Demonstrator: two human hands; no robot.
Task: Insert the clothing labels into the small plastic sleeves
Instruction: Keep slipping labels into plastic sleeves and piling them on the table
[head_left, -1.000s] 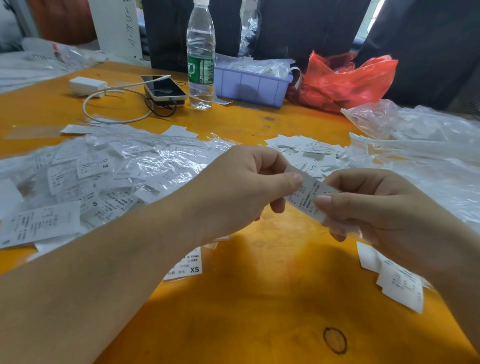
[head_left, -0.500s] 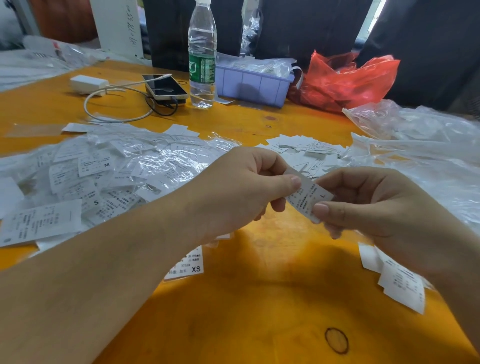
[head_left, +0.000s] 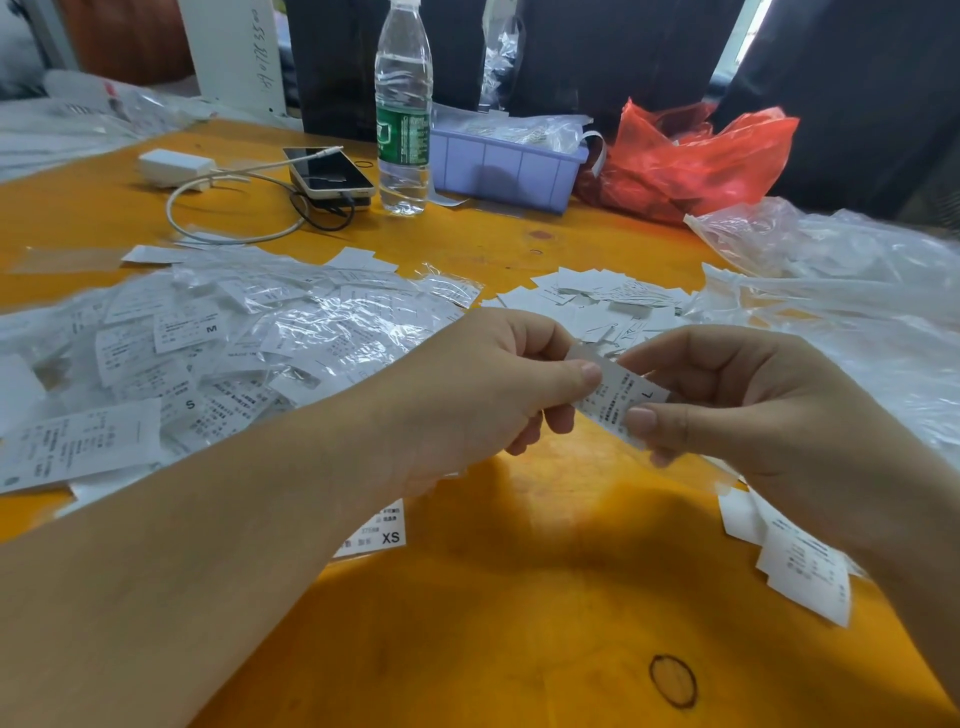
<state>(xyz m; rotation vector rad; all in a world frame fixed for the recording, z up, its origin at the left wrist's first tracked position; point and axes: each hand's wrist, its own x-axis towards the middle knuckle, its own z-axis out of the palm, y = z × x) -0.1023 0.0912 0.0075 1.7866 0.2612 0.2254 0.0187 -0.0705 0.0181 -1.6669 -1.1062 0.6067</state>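
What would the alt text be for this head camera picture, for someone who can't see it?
Two bare hands, left hand and right hand, pinch a white clothing label marked L above an orange table. A heap of bagged labels lies to the left, loose labels beyond, a water bottle behind.

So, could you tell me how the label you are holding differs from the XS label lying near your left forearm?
The held label is marked L; the XS label is marked XS. The held label is off the table, pinched between the left hand and right hand, while the XS label lies flat on it, partly hidden by the forearm. The held label is tilted; the XS label is not. Both are small white printed tags.
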